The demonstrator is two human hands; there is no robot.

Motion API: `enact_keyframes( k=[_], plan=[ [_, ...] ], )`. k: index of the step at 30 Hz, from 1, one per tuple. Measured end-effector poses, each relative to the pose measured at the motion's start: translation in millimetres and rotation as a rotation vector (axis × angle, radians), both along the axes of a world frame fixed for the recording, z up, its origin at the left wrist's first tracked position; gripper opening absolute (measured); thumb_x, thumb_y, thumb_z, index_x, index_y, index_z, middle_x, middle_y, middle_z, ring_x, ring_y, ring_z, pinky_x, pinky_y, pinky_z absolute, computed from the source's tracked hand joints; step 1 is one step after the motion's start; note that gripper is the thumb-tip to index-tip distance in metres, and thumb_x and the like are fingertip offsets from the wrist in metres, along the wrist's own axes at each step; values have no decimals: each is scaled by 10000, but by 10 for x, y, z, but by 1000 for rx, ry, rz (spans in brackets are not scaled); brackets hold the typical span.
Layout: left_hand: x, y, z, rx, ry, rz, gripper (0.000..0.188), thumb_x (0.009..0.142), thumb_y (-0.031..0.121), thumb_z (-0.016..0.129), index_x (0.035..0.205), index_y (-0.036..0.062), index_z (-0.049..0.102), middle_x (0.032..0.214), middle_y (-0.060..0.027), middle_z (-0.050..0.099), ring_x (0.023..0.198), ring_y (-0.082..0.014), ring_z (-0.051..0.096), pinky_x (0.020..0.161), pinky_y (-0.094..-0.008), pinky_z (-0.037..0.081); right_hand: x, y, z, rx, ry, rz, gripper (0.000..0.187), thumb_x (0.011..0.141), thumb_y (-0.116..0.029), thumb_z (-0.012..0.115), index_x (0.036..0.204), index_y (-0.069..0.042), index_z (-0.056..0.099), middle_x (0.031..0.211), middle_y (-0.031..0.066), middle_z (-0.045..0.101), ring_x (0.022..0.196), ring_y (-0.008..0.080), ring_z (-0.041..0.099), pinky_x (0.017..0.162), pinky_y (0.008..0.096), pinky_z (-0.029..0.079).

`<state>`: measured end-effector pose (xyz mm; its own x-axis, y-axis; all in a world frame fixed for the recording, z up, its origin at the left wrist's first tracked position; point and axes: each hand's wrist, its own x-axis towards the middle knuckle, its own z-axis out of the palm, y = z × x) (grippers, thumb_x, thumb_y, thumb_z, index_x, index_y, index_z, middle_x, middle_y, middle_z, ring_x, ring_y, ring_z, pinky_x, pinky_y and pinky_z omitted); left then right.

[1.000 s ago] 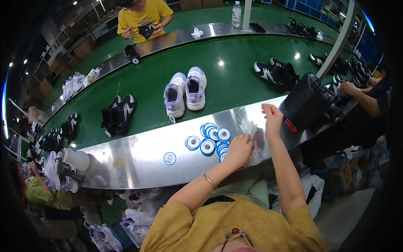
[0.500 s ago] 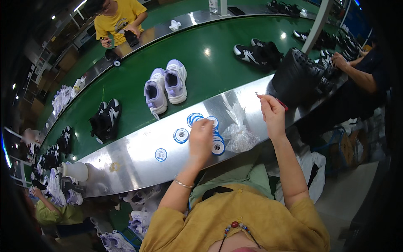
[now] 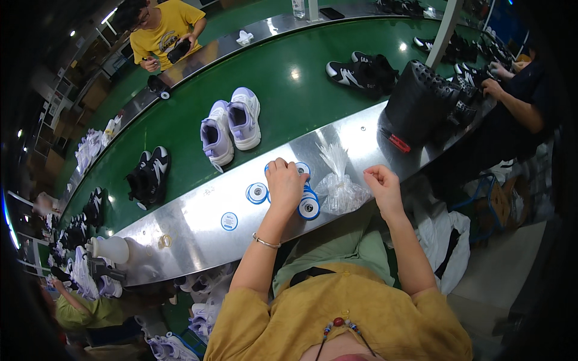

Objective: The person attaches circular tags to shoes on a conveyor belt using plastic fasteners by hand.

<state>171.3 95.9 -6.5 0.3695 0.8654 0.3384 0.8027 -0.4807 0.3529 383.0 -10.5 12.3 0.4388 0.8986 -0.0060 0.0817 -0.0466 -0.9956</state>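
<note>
Head camera, using the clear bag (image 3: pixel 343 195) as landmark. Round tags (image 3: pixel 309 207), white with blue rims, lie piled just left of the bag. My left hand (image 3: pixel 284 188) is over that pile, back up, fingers curled down; I can't tell if they're clamped on a tag, my own hand hides it. Left is clearly the nearer hand. From its fingertips, the uncovered tags run toward the bag and back along its left side. Flat discs, so no long axis to match; the bag's axis runs away from me, spiky top tipped slightly left.

My right hand (image 3: pixel 383 188) is just right of the bag, thumb and forefinger tips together; anything between them is too small to make out. So the bag sits between my right hand and the pile. Farther left of the bag: an overlapping pair (image 3: pixel 257 193), then one lone tag (image 3: pixel 229 221). Purple shoes (image 3: pixel 232 129) are beyond the bag, leftward; black tube (image 3: pixel 415 99) beyond it, rightward
</note>
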Motion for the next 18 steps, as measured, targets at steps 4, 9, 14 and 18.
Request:
enact_keyframes(
  k=[4,9,14,18],
  plan=[
    [48,8,-11,-57,-88,27,275,706,165,724,883,-19,620,901,-157,562,883,-312,510,777,-392,415,22,-79,12,-9,0,-25,62,847,-40,595,876,14,603,690,-54,520,618,10,429,550,171,332],
    [-11,58,8,-381,-384,90,200,762,124,664,891,-21,613,842,-182,595,797,-336,569,713,-404,448,5,-99,-6,-56,48,-17,59,853,-42,594,874,13,596,696,-52,530,622,3,432,546,167,329],
    [-59,12,134,-441,-611,66,168,829,123,625,882,-37,625,755,-119,633,645,-198,592,587,-298,464,-92,-24,29,0,-16,-4,67,861,-56,584,876,9,573,691,-39,530,630,24,449,553,189,357],
    [36,-178,268,-750,-1185,31,182,879,111,585,964,-50,595,841,-81,647,718,-132,628,555,-225,507,-323,107,162,66,-169,52,71,867,-70,565,866,1,563,648,22,527,592,71,477,537,240,395]
  ],
)
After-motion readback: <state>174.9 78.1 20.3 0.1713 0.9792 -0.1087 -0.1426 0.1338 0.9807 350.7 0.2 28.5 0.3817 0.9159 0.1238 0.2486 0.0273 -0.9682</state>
